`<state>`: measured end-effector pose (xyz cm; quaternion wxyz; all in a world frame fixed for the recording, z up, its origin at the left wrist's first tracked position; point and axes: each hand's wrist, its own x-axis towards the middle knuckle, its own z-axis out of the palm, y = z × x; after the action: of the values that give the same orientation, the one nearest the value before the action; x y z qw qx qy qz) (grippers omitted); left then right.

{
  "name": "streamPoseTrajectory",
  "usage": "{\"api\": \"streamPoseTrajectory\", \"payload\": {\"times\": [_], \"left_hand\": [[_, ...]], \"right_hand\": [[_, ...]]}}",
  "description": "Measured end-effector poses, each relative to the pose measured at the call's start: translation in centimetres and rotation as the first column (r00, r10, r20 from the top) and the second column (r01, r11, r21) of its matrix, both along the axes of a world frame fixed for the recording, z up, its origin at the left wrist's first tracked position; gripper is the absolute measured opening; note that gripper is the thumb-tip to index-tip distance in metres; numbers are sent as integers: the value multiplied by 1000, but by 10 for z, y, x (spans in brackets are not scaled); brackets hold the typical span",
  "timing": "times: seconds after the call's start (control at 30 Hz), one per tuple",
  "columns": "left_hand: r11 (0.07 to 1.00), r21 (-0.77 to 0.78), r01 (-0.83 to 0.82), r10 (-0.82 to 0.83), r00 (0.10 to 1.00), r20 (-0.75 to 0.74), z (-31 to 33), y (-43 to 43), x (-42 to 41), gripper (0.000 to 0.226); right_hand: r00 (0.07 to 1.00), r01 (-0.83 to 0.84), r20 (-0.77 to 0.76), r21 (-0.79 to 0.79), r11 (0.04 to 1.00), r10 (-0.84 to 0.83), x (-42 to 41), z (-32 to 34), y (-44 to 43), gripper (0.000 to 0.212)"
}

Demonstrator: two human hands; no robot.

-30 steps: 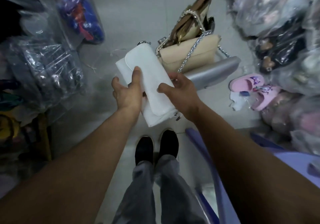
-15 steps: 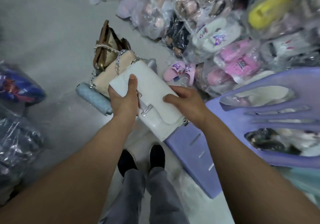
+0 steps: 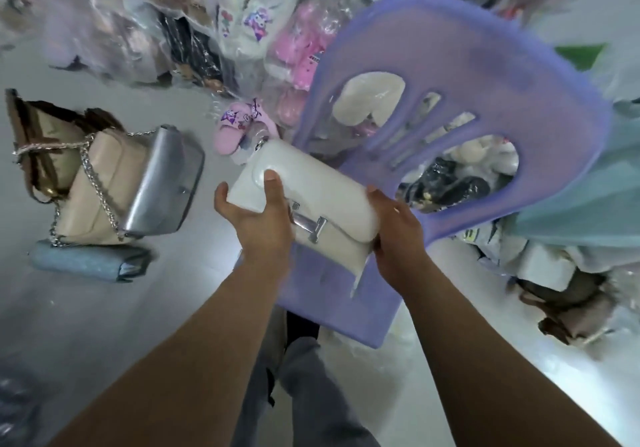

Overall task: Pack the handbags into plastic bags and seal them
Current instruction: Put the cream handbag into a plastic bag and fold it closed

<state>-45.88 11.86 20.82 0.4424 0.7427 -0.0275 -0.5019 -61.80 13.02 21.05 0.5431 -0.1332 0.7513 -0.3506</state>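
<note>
White handbag [image 3: 311, 201], glossy with a silver H-shaped clasp [image 3: 309, 225] on its flap, is held in the air above the seat of a purple plastic chair [image 3: 467, 76]. The left hand [image 3: 258, 220] grips its left end, fingers [image 3: 270, 183] closed over the flap with the thumb laid on top; the right hand [image 3: 398, 235] clasps the right end, fingers wrapped around the bag's edge.

The floor [image 3: 104, 308] is pale grey and smooth, bare in front of the person's legs [image 3: 301, 387]. On it to the left lies a small heap of other bags: a brown handbag [image 3: 38, 142], a beige handbag [image 3: 104, 183] with a chain strap, a silver handbag [image 3: 162, 183] leaning on the beige one, and a light blue handbag [image 3: 86, 261] flat just beside them. A pair of pink slippers [image 3: 235, 128] sits on the floor near the chair. Along the far side, piles of slippers in clear plastic bags [image 3: 249, 24] are stacked against each other, and more wrapped goods show through the chair's slotted back. A taupe bag [image 3: 571, 311] lies on the floor at right.
</note>
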Motion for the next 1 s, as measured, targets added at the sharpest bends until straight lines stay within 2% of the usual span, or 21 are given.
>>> {"api": "streamPoseTrajectory", "payload": {"times": [0.1,0.23,0.4,0.53,0.63,0.8,0.9,1.0], "left_hand": [[998,36,50,-51,999,10,-12,2,-25,63],[976,150,159,-178,976,126,-39,14,-39,65],[948,239,210,-249,957,148,-69,31,-44,71],[944,232,233,-273,949,158,-78,28,-49,63],[923,296,248,-295,947,128,-79,18,-53,65],[897,385,215,-286,949,136,-74,5,-57,78],[859,461,220,-347,914,210,-60,6,-62,85],[816,514,263,-479,805,349,-40,14,-64,89]], "right_hand": [[976,-46,-212,35,998,52,-21,-15,13,59],[945,-70,-311,92,993,95,-32,-53,33,38],[942,-5,-329,179,984,65,-28,-83,51,43],[957,59,-291,181,982,-4,-24,-95,52,51],[956,88,-291,173,981,-34,-23,-99,45,57],[955,80,-297,192,978,-20,-29,-99,38,62],[952,59,-305,198,978,5,-36,-85,41,63],[956,67,-294,146,987,-21,-46,-62,52,62]]}}
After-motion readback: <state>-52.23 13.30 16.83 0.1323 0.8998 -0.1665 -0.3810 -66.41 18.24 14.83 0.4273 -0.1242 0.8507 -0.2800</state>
